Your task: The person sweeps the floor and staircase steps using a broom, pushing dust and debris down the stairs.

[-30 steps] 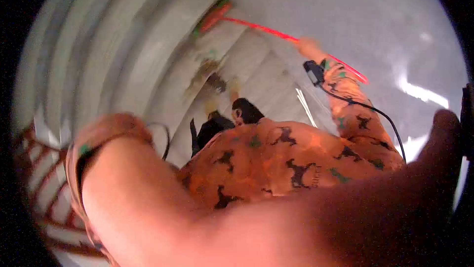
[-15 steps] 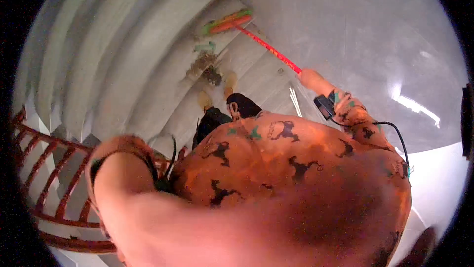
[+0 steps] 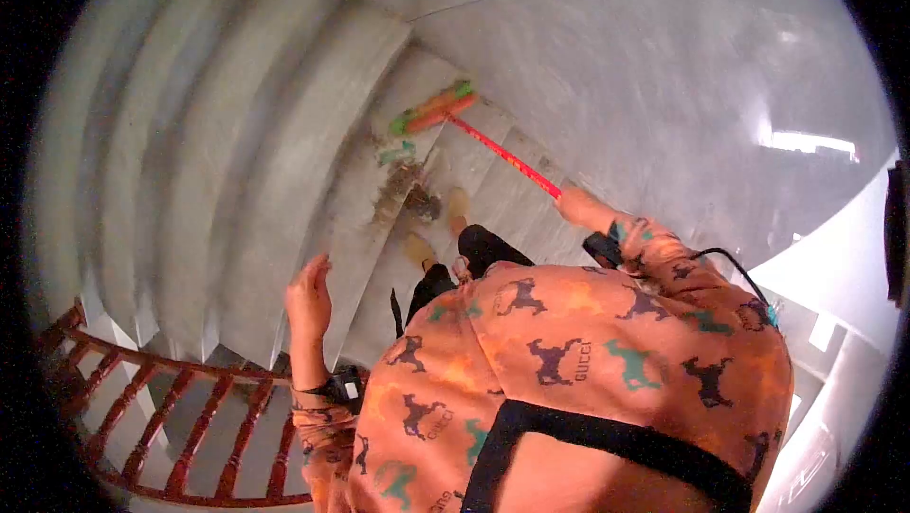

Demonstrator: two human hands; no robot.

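My right hand [image 3: 583, 209] is closed round the red handle of a broom [image 3: 507, 158]. The broom's orange head, with green bristles, rests on a stair step against the grey wall and looks slightly smeared. My left hand [image 3: 309, 297] is held out at the left, its fingers loosely bent and nothing visible in them. On the step below the broom head lies a pile of dirt [image 3: 403, 192] with a dark clump in it. A small green piece [image 3: 396, 153] lies between the pile and the broom head.
Grey stairs [image 3: 256, 86] curve up at the left. A reddish-brown wooden railing [image 3: 180, 366] with balusters stands at the lower left. A smooth grey wall [image 3: 664, 96] curves along the right. My shoes [image 3: 419, 249] are on the steps beside the dirt.
My left arm, large and close to the camera before, has come down, and the hand now shows at the left. The view has shifted; my right hand still grips the broom.
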